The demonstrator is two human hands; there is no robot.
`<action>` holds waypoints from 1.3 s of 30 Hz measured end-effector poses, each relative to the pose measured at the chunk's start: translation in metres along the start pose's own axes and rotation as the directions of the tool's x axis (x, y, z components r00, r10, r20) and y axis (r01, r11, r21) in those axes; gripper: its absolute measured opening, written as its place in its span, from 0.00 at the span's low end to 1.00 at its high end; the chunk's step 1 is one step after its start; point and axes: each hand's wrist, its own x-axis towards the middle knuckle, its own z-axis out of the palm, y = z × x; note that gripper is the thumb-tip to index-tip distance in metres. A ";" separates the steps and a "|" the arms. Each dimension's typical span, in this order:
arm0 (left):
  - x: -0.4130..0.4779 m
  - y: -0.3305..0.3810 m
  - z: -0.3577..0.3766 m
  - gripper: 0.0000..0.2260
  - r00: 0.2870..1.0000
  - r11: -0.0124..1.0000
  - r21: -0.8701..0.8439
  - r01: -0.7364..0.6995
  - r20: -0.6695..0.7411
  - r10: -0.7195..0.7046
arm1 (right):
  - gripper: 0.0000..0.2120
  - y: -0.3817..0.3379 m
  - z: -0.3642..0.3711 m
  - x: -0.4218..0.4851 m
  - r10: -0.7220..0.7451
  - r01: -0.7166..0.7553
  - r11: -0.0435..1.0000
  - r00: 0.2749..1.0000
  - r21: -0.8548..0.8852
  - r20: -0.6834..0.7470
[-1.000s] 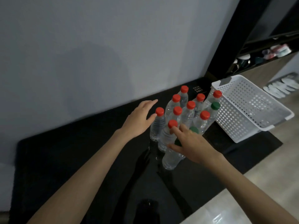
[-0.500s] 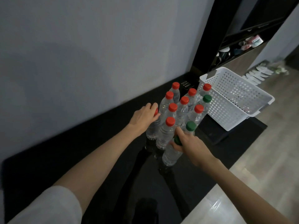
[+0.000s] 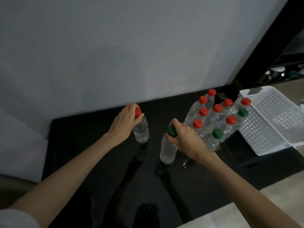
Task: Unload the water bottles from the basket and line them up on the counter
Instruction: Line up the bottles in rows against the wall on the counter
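My left hand (image 3: 125,123) grips the neck of a clear red-capped bottle (image 3: 141,130), which stands upright left of the group. Around the neck of a green-capped bottle (image 3: 167,149), just left of the cluster, my right hand (image 3: 185,139) is closed. Several more bottles (image 3: 213,122), most with red caps and two with green, stand bunched together on the black counter (image 3: 82,145). The white perforated basket (image 3: 269,127) sits tilted at the right, touching the cluster; no bottles show inside it.
A grey wall runs close behind the counter. A black vertical post and dark shelves with small items rise at the far right. The counter's front edge meets pale flooring at the lower right.
Both hands closed on bottle necks and drew their bottles leftward, away from the cluster. The red-capped one went furthest left. The camera view shifted left.
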 end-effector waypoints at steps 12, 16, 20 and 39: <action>-0.142 -0.104 -0.108 0.06 0.880 0.913 -0.003 0.407 -0.266 -0.393 | 0.10 -0.127 0.080 0.111 -0.111 0.057 0.940 0.984 0.336 0.143; -0.185 -0.141 -0.125 0.06 0.806 0.862 -0.078 0.502 -0.320 -0.498 | 0.09 -0.171 0.121 0.146 -0.167 0.082 0.924 0.965 0.373 0.203; -0.204 -0.172 -0.139 0.07 0.748 0.821 -0.166 0.546 -0.344 -0.567 | 0.09 -0.211 0.153 0.180 -0.205 0.113 0.922 0.954 0.371 0.219; -0.150 -0.266 -0.149 0.07 0.737 0.800 -0.324 0.504 -0.321 -0.594 | 0.15 -0.293 0.245 0.348 -0.238 0.205 0.961 0.957 0.187 0.169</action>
